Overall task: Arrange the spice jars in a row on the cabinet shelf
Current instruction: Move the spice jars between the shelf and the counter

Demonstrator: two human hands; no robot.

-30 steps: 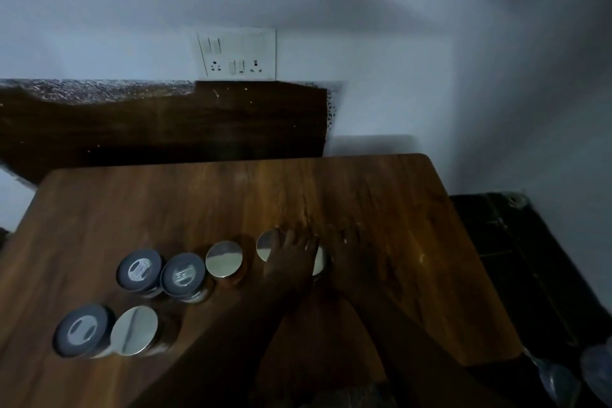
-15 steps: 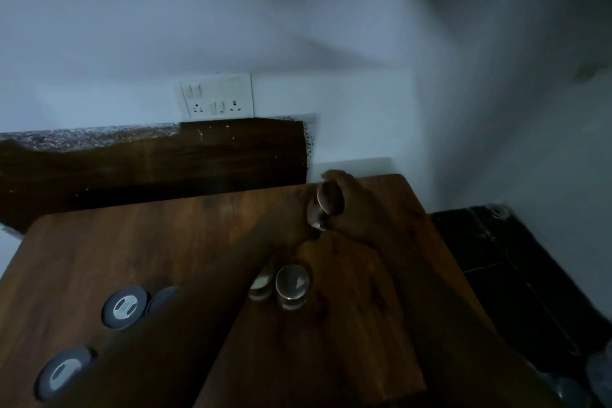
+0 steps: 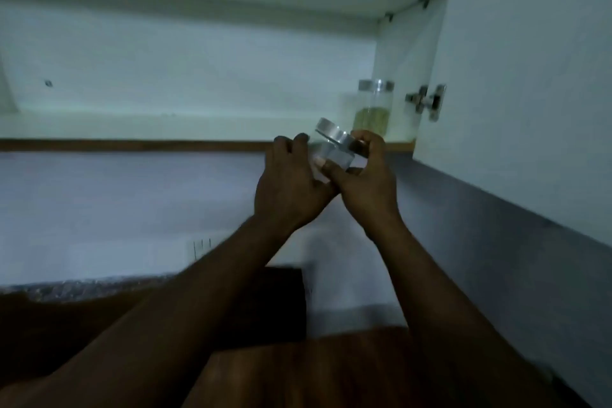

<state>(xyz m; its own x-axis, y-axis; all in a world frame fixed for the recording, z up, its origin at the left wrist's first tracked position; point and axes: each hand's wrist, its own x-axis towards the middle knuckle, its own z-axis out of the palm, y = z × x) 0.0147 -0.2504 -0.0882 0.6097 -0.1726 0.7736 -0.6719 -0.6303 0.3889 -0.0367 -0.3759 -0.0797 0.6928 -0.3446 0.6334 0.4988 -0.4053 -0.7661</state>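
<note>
The left hand [image 3: 291, 185] and right hand [image 3: 367, 179] are both clamped on one jar [image 3: 334, 157], fingers curled round its clear body from either side. It is held in the air, tilted so that its metal lid [image 3: 331, 134] leans left. It is just in front of the shelf [image 3: 165, 129] edge and not yet on it. The picture is dim and smeared, so I cannot tell whether the right hand hides anything more behind its fingers. A second jar [image 3: 374, 109], greenish in its lower part, stands upright at the shelf's right end, close to the cabinet wall and the door hinge [image 3: 427, 101]. The bench [image 3: 364, 371] lies well below.

By its look the jar is glass or hard clear plastic: stiff, smooth, probably slippery, and likely to crack if dropped from this height. It seems light enough for one hand. The safest hold is round the middle of the body, since the lid may be loose and should not carry the weight. It needs righting before it goes down just left of the second jar.
</note>
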